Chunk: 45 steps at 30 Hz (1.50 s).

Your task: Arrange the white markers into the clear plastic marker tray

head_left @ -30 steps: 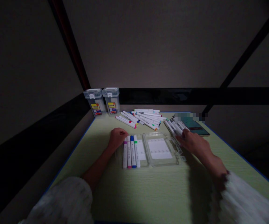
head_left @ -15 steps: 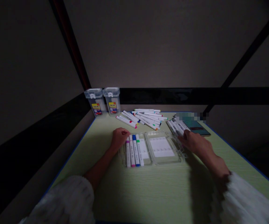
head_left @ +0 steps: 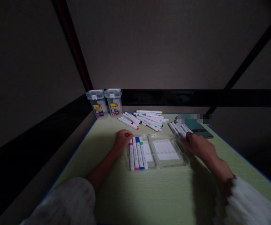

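Observation:
My left hand (head_left: 123,139) is closed, fingers curled at the upper left corner of an open clear plastic case (head_left: 158,166). Inside its left half, several white markers stand side by side, among them a blue-capped marker (head_left: 140,154) and a green-banded marker (head_left: 144,154). White printed paper (head_left: 166,150) shows through the right half. My right hand (head_left: 198,146) is closed at the near ends of several white markers (head_left: 178,129) lying right of the case. Its thumb and index finger seem to grip a marker, though the fingertips are partly hidden.
A loose pile of white markers (head_left: 149,120) with coloured ends lies behind the case. Two lidded clear boxes (head_left: 113,103) stand at the back left, against the wall. A phone-like tablet (head_left: 200,129) lies behind my right hand. Blue edging (head_left: 73,148) borders the table.
The case and the markers in it have shifted slightly right and nearer, my left hand moving with them. My right hand stays at the same markers. The whole view has also shifted a little.

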### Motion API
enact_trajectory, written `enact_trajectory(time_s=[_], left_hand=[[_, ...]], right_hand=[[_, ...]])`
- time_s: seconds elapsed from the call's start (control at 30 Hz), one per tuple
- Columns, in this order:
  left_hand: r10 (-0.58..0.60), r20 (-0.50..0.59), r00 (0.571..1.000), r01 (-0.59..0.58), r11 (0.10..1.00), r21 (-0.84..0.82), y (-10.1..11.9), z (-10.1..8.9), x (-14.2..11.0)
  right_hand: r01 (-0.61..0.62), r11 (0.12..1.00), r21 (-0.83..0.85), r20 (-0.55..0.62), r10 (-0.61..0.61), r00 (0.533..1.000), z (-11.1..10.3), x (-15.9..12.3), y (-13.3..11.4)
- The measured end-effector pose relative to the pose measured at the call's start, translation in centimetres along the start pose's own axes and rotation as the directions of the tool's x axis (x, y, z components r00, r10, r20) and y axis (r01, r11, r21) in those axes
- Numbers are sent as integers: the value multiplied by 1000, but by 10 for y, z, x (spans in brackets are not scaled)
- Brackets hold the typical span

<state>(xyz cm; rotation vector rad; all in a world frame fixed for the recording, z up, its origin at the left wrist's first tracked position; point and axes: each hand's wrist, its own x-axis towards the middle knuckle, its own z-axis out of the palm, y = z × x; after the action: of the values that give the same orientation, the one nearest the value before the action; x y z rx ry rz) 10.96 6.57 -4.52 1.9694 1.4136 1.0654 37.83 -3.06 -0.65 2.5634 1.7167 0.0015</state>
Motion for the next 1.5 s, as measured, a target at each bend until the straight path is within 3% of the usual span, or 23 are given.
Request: enact_trajectory(time_s=[0.4,0.73,1.1,1.2,1.33,1.5], left_hand=[[16,7,1000,-16,1000,5,1,-2,0],[35,-10,999,-35,999,-5,-2,0,1],[51,-100,994,-56,997,-46,-8,0,18],[79,-136,988,-80,997,3,-14,-3,31],[221,-140,965,-194,963,186,-23,-4,46],[281,-6,960,-258,889,379,-22,-2,48]], right_hand=[[60,998,-2,-100,-60,993,-2,-5,-9],[343,926,156,-238,-302,923,-2,-18,-33],[446,871,206,-272,-387,881,-1,-22,-38],[463,862,206,-274,-404,873,-2,-22,-39],[457,868,195,-271,-400,876,-4,-22,-39],[466,864,192,-263,-412,873,-4,-22,-39]])
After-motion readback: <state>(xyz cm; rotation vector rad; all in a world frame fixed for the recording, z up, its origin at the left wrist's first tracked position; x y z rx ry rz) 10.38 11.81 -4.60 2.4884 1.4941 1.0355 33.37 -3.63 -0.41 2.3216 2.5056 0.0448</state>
